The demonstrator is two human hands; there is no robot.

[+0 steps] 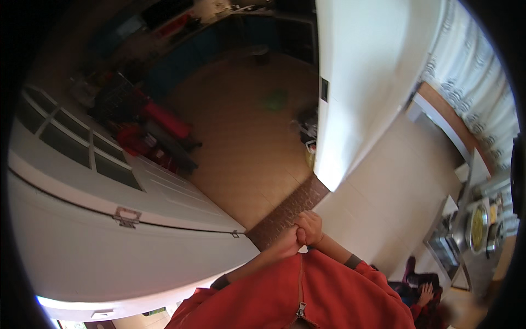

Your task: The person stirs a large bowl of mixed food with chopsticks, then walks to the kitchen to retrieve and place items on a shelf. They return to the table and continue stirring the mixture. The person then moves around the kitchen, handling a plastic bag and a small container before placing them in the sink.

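My left hand (289, 241) and my right hand (310, 226) are clasped together in front of my red zip-up jacket (263, 290). Their fingers are curled against each other, and no object shows between them. Just beyond the hands, a brown patterned threshold strip (283, 214) crosses the doorway. To the left, a white door (164, 185) with glass panes stands swung inward, its metal hinge (126, 216) beside the frame.
Past the doorway is a dim kitchen with a tiled floor (234, 135), blue cabinets (176, 61) and a red item (168, 119) by the door. A white wall end (335, 123) bounds the right. Further right, a seated person's hand (426, 293) shows near a table bearing a food bowl (478, 228).
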